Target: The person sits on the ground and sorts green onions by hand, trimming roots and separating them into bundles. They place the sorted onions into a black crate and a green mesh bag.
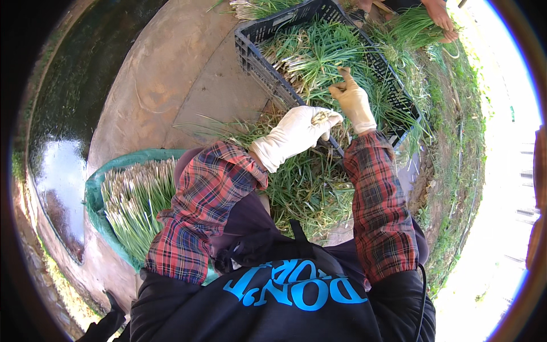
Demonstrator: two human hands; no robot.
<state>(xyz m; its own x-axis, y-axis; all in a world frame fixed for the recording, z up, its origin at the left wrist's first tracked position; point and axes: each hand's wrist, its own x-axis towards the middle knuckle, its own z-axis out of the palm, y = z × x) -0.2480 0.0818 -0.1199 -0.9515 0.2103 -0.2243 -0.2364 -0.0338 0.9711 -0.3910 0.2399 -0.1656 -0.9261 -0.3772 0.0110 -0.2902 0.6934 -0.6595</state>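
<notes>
My left hand (301, 132), in a whitish glove, is held over the near edge of a black plastic crate (273, 83). Its fingers are curled, and whether they grip anything is hidden. Just to the right, my right hand (352, 100), in a stained glove, hovers above the greens with its index finger stretched out and thumb apart. Nothing shows between those fingers. Loose leafy green stalks with pale ends, like spring onions or chives (329, 53), fill the crate. More loose leaves (307, 192) lie in a heap between the crate and my lap.
To my left, trimmed stalks (136, 201) stand packed tightly in a green fabric wrap (96, 209). Dark water (64, 128) borders the concrete floor (158, 68). At top right, another person's hand (439, 15) is by a bunch of greens (412, 28). Grassy soil (453, 141) lies beyond the crate.
</notes>
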